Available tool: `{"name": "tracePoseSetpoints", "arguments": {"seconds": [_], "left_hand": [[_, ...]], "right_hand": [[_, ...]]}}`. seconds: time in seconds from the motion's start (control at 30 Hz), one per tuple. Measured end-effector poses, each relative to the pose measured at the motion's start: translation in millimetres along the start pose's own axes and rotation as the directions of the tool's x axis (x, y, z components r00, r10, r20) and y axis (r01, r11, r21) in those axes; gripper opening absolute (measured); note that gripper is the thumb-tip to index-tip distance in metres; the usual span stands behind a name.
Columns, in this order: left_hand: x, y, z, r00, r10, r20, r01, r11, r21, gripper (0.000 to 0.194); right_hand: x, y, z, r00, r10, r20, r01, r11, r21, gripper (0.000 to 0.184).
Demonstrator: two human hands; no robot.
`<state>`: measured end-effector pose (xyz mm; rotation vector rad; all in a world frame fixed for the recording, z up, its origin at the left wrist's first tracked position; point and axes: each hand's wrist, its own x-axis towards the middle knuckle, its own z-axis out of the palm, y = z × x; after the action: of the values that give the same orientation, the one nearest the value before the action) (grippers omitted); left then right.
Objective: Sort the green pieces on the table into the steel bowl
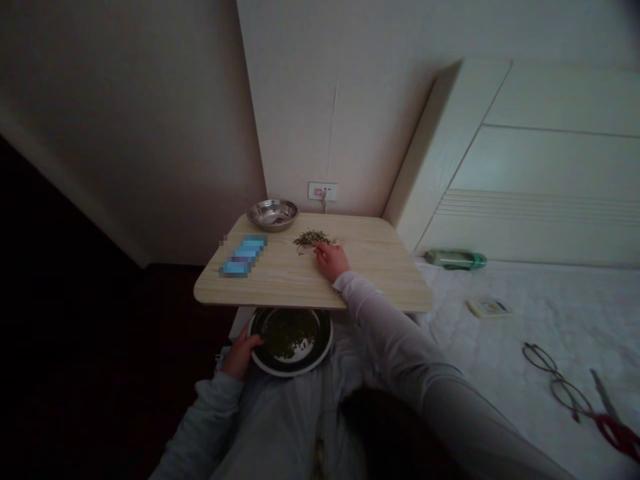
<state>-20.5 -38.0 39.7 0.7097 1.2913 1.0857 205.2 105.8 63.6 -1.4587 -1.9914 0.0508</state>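
My left hand grips the left rim of a round plate, with the thumb over the edge. This dark-banded, white-rimmed plate rests at my lap, just below the table's front edge. Dark green dried bits cover much of its middle. On the small wooden table, my right hand reaches to the near edge of a loose pile of dried herb bits. Its index finger and thumb are drawn close together at the pile; anything between them is too small to make out.
A steel bowl stands at the table's back left, behind a blurred-out blue phone-like object. A wall socket is behind. On the white bed lie a green bottle, a small pale box, eyeglasses and red-handled scissors.
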Motion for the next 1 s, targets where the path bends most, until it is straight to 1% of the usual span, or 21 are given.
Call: {"name": "tracePoseSetpoints", "arguments": {"seconds": [0.1, 0.2, 0.27, 0.33, 0.4, 0.5, 0.57, 0.67, 0.77, 0.87, 1.0], "left_hand": [[13.4, -0.9, -13.6, 0.998, 0.006, -0.062, -0.002, 0.998, 0.063, 0.033], [17.8, -4.4, -18.1, 0.996, 0.006, -0.094, -0.004, 1.000, 0.023, 0.028], [14.5, -6.3, -12.3, 0.996, -0.034, -0.088, 0.028, 0.997, -0.074, 0.027], [8.4, -7.2, -1.0, 0.993, -0.094, -0.071, 0.078, 0.977, -0.198, 0.025], [2.3, -7.3, 12.1, 0.991, -0.123, -0.057, 0.103, 0.956, -0.274, 0.029], [-3.5, -7.9, 27.9, 0.994, -0.112, -0.018, 0.101, 0.950, -0.297, 0.038], [-4.7, -8.7, 33.3, 0.996, -0.088, -0.016, 0.079, 0.953, -0.292, 0.046], [-3.6, -8.4, 33.6, 0.997, -0.070, -0.041, 0.055, 0.951, -0.303, 0.055], [-0.9, -5.0, 28.2, 0.995, -0.077, -0.061, 0.053, 0.945, -0.322, 0.056], [2.8, -2.5, 23.3, 0.995, -0.069, -0.066, 0.042, 0.938, -0.344, 0.052], [9.3, -6.2, 23.6, 0.994, -0.076, -0.076, 0.047, 0.943, -0.329, 0.040]], "right_hand": [[-0.2, 1.0, 0.2, 1.000, 0.021, -0.008, -0.021, 0.999, 0.033, 0.028], [0.4, 1.1, 0.5, 1.000, 0.030, 0.002, -0.030, 0.999, 0.028, 0.028], [0.3, 0.1, 0.7, 1.000, 0.019, 0.007, -0.020, 1.000, 0.018, 0.028], [-0.5, -1.5, 0.7, 1.000, 0.002, 0.011, -0.003, 1.000, 0.022, 0.027], [-2.0, -3.0, 0.5, 1.000, -0.017, 0.018, 0.016, 0.999, 0.048, 0.027], [-4.6, -4.8, -0.4, 0.999, -0.031, 0.017, 0.029, 0.995, 0.091, 0.028], [-6.0, -5.9, -1.3, 0.999, -0.031, 0.019, 0.029, 0.994, 0.104, 0.028], [-7.7, -8.0, -2.9, 0.999, -0.021, 0.025, 0.018, 0.994, 0.111, 0.028], [-9.1, -9.7, -4.1, 1.000, -0.023, 0.019, 0.021, 0.990, 0.136, 0.028], [-9.7, -9.5, -3.9, 1.000, -0.017, -0.001, 0.017, 0.984, 0.180, 0.027], [-8.2, -6.4, -0.8, 0.996, 0.068, -0.063, -0.054, 0.976, 0.209, 0.028]]}}
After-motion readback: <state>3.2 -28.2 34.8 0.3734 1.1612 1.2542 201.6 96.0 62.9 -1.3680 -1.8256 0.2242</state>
